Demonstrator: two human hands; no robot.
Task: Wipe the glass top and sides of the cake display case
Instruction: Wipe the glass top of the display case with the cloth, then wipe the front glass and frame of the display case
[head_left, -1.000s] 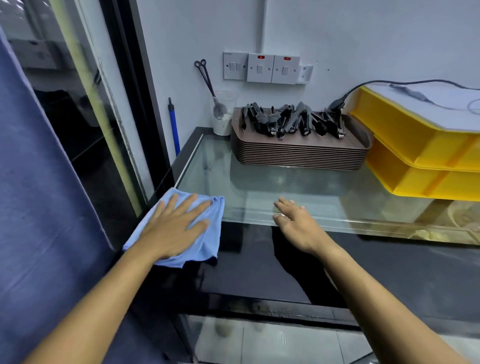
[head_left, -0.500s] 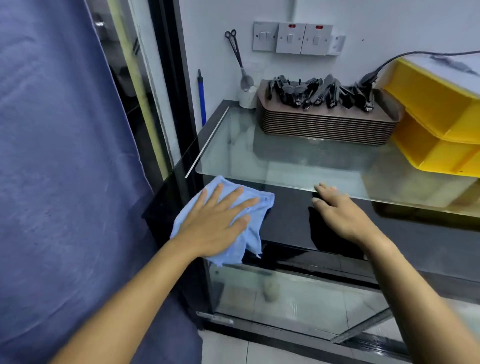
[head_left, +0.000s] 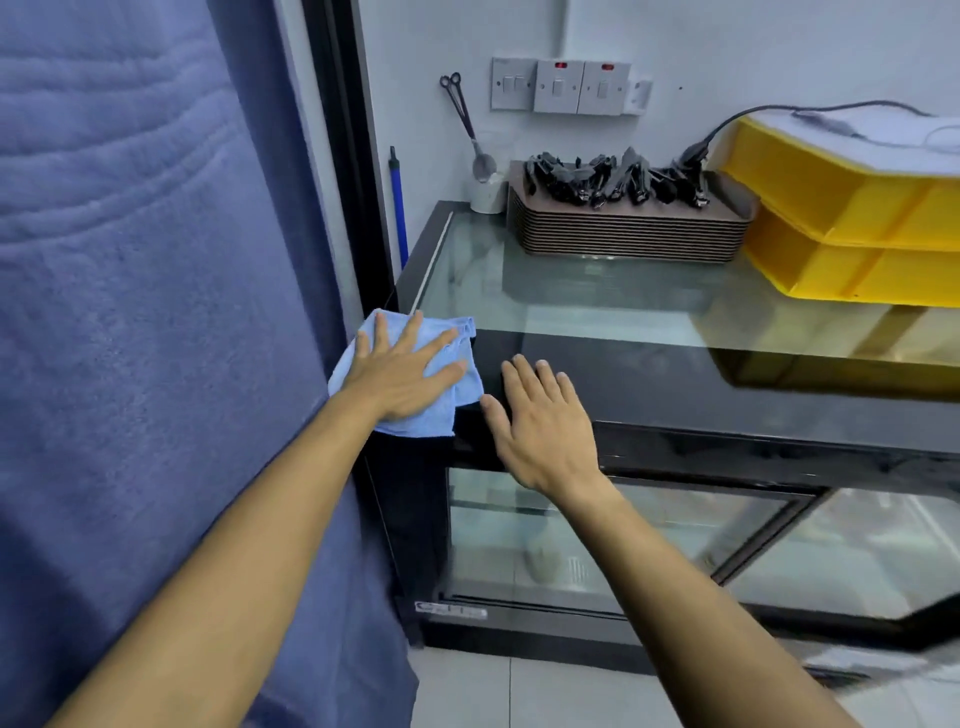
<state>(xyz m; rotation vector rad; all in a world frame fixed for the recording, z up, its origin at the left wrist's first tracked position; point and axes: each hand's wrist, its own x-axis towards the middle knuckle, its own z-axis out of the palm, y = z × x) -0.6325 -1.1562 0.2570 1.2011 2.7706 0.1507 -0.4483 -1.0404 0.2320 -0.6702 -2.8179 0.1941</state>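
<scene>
The cake display case (head_left: 675, 395) has a glass top with a black front band and glass front panels below. A light blue cloth (head_left: 462, 338) lies over its near left corner. My left hand (head_left: 400, 371) presses flat on the cloth, fingers spread. My right hand (head_left: 540, 421) rests flat on the black front edge just right of the cloth, fingers apart, holding nothing.
A stack of brown trays (head_left: 623, 234) with black tongs on top sits at the back of the glass top. Yellow bins (head_left: 852, 228) stand at the right. A white cup (head_left: 485, 195) with utensils is in the back left corner. A blue curtain (head_left: 145, 312) hangs on the left.
My left hand has slid the cloth toward the case's near left corner. My right hand moved left along the front edge, closer to the cloth. The view has pulled back.
</scene>
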